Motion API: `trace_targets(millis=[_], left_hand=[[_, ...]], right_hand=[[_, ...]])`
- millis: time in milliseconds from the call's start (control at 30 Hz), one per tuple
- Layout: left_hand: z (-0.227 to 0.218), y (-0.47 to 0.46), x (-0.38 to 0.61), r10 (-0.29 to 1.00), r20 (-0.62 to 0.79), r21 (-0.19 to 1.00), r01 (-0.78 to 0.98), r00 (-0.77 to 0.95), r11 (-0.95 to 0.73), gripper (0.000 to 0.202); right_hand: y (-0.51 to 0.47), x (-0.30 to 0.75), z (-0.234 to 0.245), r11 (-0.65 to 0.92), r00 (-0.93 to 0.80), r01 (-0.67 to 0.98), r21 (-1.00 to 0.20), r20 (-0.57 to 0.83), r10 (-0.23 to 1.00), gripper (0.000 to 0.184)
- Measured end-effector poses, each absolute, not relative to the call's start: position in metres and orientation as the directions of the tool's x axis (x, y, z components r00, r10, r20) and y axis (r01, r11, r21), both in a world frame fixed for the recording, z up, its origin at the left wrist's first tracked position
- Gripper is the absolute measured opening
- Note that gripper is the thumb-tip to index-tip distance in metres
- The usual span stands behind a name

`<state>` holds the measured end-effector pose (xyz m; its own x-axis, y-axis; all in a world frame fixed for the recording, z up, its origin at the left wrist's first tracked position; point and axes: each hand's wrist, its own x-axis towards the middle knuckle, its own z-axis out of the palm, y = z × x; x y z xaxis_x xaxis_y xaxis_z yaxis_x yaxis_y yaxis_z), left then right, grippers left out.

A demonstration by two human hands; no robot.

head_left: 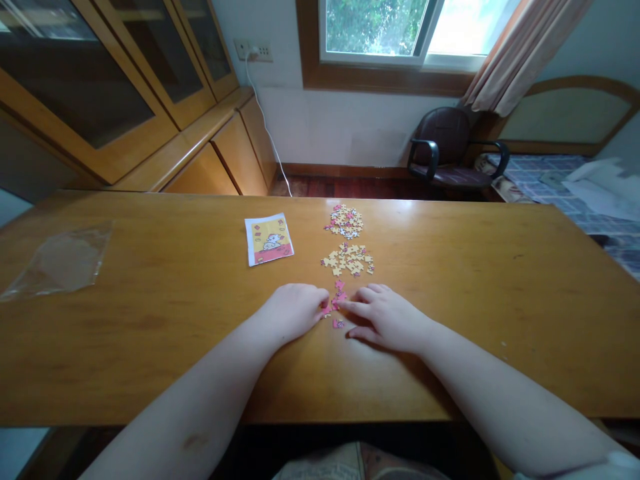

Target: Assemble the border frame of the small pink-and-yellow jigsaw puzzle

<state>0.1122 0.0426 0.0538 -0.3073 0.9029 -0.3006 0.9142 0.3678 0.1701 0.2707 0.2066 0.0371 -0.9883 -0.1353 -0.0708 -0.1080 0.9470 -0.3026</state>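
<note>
Small pink jigsaw pieces (340, 295) lie in a loose group between my hands on the wooden table. My left hand (299, 308) is at their left, fingers curled in and pressed together beside a pink piece; what they hold, if anything, is hidden. From the right, my right hand (389, 315) rests with its fingers spread, the index fingertip touching the pink pieces. A pink piece with a printed pattern (339, 324) lies a little nearer to me. Beyond the hands are a pile of yellow jigsaw pieces (347, 259) and a farther mixed pile (345, 221).
A reference picture card (270, 240) in yellow and pink lies left of the piles. A clear plastic bag (60, 260) is at the table's far left. The table (480, 267) ends at a back edge, with an office chair (445, 147) beyond and cabinets (200, 133) at the left.
</note>
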Motion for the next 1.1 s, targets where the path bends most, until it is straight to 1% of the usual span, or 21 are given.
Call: trace_targets(millis=[100, 200, 300, 467, 600, 733, 767, 833, 967, 1100], left_hand=[[0.053, 0.043, 0.112, 0.903, -0.299, 0.182, 0.911, -0.307, 0.37, 0.02], [0.052, 0.043, 0.112, 0.9, -0.303, 0.191, 0.905, -0.314, 0.38, 0.018], [0.051, 0.042, 0.111, 0.894, -0.309, 0.204, 0.896, -0.324, 0.395, 0.017], [0.049, 0.042, 0.111, 0.895, -0.303, 0.22, 0.89, -0.327, 0.4, 0.015], [0.05, 0.043, 0.11, 0.898, -0.303, 0.207, 0.898, -0.32, 0.389, 0.015], [0.054, 0.043, 0.11, 0.898, -0.289, 0.201, 0.896, -0.332, 0.396, 0.016], [0.055, 0.043, 0.111, 0.898, -0.283, 0.198, 0.895, -0.338, 0.399, 0.017], [0.056, 0.044, 0.111, 0.901, -0.277, 0.194, 0.899, -0.333, 0.392, 0.021], [0.056, 0.044, 0.113, 0.911, -0.29, 0.209, 0.909, -0.294, 0.36, 0.02], [0.057, 0.045, 0.115, 0.909, -0.302, 0.207, 0.911, -0.287, 0.356, 0.019]], right_hand=[[0.208, 0.269, 0.028, 0.955, -0.99, -0.139, -0.26, 0.015, -0.14, 0.062], [0.211, 0.268, 0.022, 0.959, -0.99, -0.141, -0.246, 0.025, -0.139, 0.063], [0.214, 0.268, 0.021, 0.959, -0.993, -0.115, -0.258, 0.02, -0.113, 0.062], [0.217, 0.269, 0.022, 0.951, -0.994, -0.104, -0.29, 0.059, -0.091, 0.058], [0.217, 0.269, 0.022, 0.943, -0.988, -0.142, -0.301, 0.105, -0.115, 0.056], [0.216, 0.269, 0.028, 0.921, -0.978, -0.196, -0.337, 0.141, -0.156, 0.043], [0.215, 0.269, 0.029, 0.916, -0.976, -0.204, -0.345, 0.138, -0.166, 0.041], [0.213, 0.27, 0.03, 0.917, -0.976, -0.21, -0.339, 0.122, -0.179, 0.045], [0.208, 0.271, 0.024, 0.943, -0.982, -0.188, -0.276, 0.058, -0.178, 0.063], [0.209, 0.27, 0.021, 0.951, -0.987, -0.152, -0.269, -0.011, -0.161, 0.065]])
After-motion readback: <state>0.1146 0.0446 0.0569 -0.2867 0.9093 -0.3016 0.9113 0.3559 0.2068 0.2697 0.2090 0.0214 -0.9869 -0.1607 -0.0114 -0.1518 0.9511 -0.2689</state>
